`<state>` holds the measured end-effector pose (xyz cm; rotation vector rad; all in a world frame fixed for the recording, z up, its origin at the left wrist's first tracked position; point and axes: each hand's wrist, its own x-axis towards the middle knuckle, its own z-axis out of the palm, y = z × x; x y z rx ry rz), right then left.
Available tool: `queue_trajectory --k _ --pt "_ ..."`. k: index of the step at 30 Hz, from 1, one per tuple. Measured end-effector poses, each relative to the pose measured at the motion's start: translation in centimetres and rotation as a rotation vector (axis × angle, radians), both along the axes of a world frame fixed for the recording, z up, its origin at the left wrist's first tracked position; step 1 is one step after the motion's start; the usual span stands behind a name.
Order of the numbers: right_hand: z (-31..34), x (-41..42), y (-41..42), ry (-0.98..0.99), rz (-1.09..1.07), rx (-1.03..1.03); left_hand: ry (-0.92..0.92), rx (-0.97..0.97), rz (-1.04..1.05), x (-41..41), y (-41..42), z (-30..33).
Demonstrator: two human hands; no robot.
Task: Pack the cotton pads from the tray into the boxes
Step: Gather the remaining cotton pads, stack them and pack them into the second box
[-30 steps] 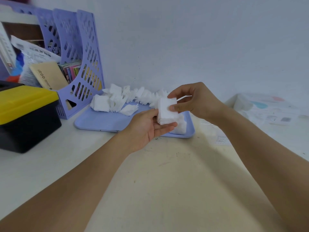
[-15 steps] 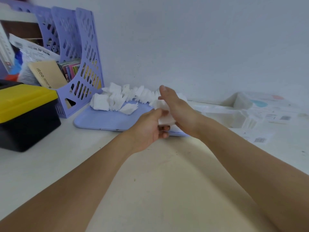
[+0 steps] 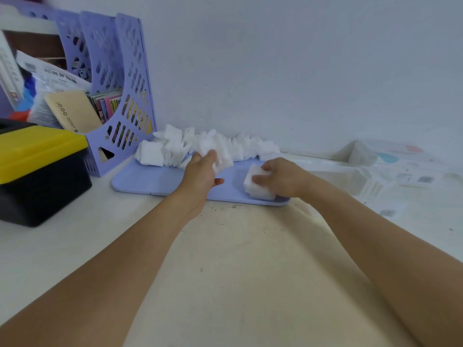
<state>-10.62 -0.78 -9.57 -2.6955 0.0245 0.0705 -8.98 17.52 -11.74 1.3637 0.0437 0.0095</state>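
White pad stack under right hand, seemingly gripped.

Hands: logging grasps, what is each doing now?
Left hand: grips loose cotton pads.
Right hand: holds stack of cotton pads on tray.

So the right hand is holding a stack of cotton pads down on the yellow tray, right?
Not quite: the tray is light purple, not yellow, as the head view shows. The yellow thing is the lid of the black box at the left. The right hand does hold a stack of cotton pads on the tray.
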Motion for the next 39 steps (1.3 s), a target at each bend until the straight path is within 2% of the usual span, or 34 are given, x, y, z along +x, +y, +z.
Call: queue_trajectory --k 2,8,11,13,16,18,20,23,28,34,39 --pt "0.1 -0.2 0.0 0.03 0.013 0.0 -0.005 0.041 -0.021 0.2 0.0 -0.3" --pt "0.6 -0.2 -0.9 0.063 0.008 0.17 -0.048 0.118 -0.13 0.2 -0.1 -0.7" --pt "0.8 -0.3 -0.8 0.021 0.018 0.279 -0.061 0.08 -0.101 -0.1 0.0 -0.7" --pt "1.4 -0.4 -1.0 -0.03 0.05 0.451 -0.097 0.046 -0.038 -0.3 0.2 -0.9" --pt "3.2 -0.7 -1.8 -0.086 0.14 0.812 -0.208 0.154 0.009 -0.7 0.3 -0.8" --pt "4.2 -0.9 -2.1 -0.044 0.218 1.067 -0.235 0.189 -0.038 -1.2 0.1 -0.4" --pt "4.4 -1.2 -1.8 0.021 0.279 1.189 -0.194 0.174 -0.148 -1.7 -0.4 -0.1" --pt "3.7 -1.1 -1.1 0.058 0.299 1.147 -0.121 0.122 -0.333 -2.6 -1.0 0.1" --pt "3.2 -0.7 -1.3 0.04 0.262 1.072 -0.019 0.026 -0.456 -2.8 -1.1 -0.1" --pt "2.8 -0.2 -1.6 -0.017 0.25 0.941 0.135 -0.197 -0.405 -2.8 -1.0 0.5" --pt "2.5 0.1 -2.1 0.027 0.309 0.931 0.109 -0.157 -0.429 -2.8 -1.0 0.6"
